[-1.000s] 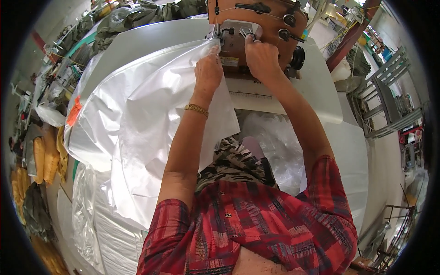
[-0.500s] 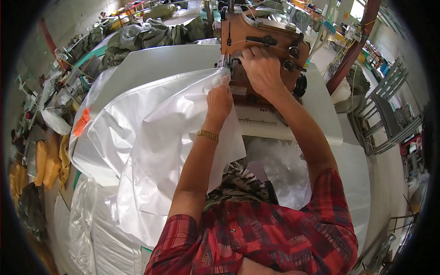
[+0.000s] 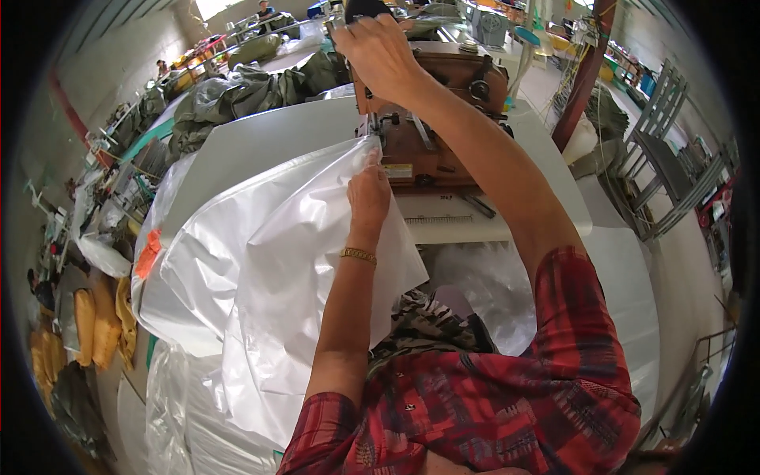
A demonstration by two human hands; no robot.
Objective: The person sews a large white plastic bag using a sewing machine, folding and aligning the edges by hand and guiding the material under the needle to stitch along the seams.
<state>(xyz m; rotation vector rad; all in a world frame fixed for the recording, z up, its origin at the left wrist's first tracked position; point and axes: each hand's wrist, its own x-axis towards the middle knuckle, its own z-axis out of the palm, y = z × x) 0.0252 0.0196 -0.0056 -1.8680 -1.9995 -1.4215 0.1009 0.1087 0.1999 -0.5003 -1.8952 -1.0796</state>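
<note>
A brown sewing machine (image 3: 427, 154) stands on a pale work table. Close by its needle area, my left hand (image 3: 369, 190) pinches the edge of a shiny white sheet (image 3: 269, 229). That sheet spreads left across the table and hangs toward my lap. My right hand (image 3: 378, 59) is raised in front of the machine's upper left part, with its fingers curled together. Whatever sits between those fingertips is too small to make out. Just above the right hand shows a dark rounded object (image 3: 369, 9), partly cut off by the frame.
Dark green fabric (image 3: 237, 95) is heaped behind the table on the left. A scissors-like dark tool (image 3: 480, 207) lies by printed ruler marks (image 3: 435, 218). Clear plastic (image 3: 475, 277) lies near my lap. A grey chair (image 3: 665, 170) and a red-brown post (image 3: 582, 87) stand to the right.
My right hand has moved from the machine's front up and left to its top. The left hand keeps its hold on the white sheet beside the needle. The view has shifted slightly.
</note>
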